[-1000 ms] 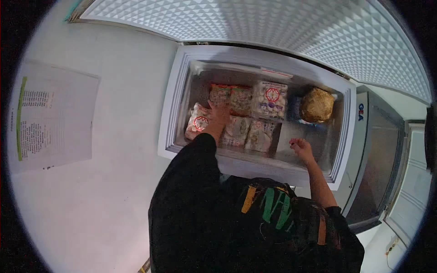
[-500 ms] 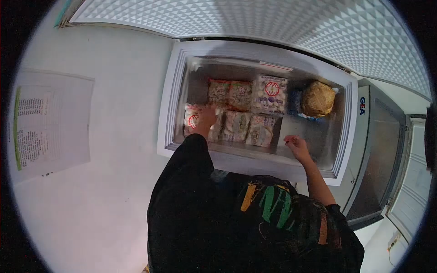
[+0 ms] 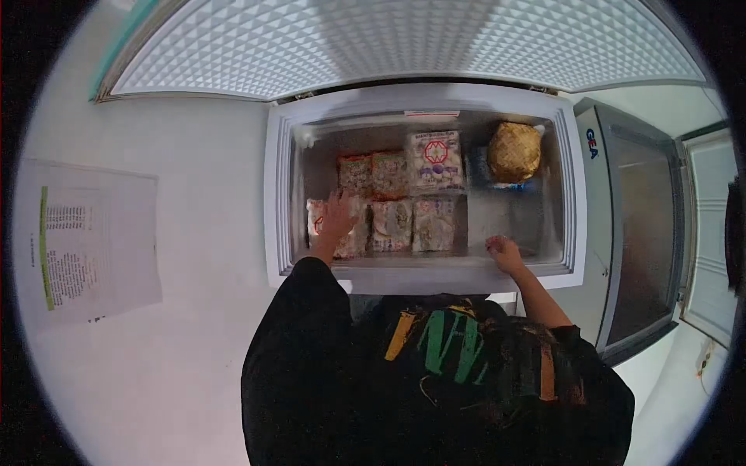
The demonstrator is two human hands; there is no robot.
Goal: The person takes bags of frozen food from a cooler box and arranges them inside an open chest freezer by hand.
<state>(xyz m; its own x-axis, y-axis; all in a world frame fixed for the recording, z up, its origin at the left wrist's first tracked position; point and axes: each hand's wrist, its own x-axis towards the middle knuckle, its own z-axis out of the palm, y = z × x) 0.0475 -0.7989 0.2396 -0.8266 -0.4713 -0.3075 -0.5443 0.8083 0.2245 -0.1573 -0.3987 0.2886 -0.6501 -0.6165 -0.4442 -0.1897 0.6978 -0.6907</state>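
Note:
My left hand (image 3: 336,218) lies with fingers stretched out on a frozen food packet (image 3: 353,242) with red print, at the left front of the chest freezer (image 3: 281,179). To its right are two more clear packets, the nearer one (image 3: 391,225) and the farther one (image 3: 434,224). Behind them sit two red-edged packets, one (image 3: 355,174) beside the other (image 3: 389,172), and a larger bag (image 3: 436,159) with a red emblem. Over the freezer's right front part, my right hand (image 3: 505,253) has its fingers curled in, with nothing visible in them.
A round golden-brown bundle (image 3: 514,153) rests on blue packaging at the freezer's back right. The raised lid (image 3: 388,46) stands behind. Right of the freezer is a grey GEA unit (image 3: 641,225). A printed sheet (image 3: 93,241) hangs on the left.
The view has shifted, so the freezer sits further left and the lid shows more. My left hand's fingers have spread out over the packet. My right hand stays curled near the same spot.

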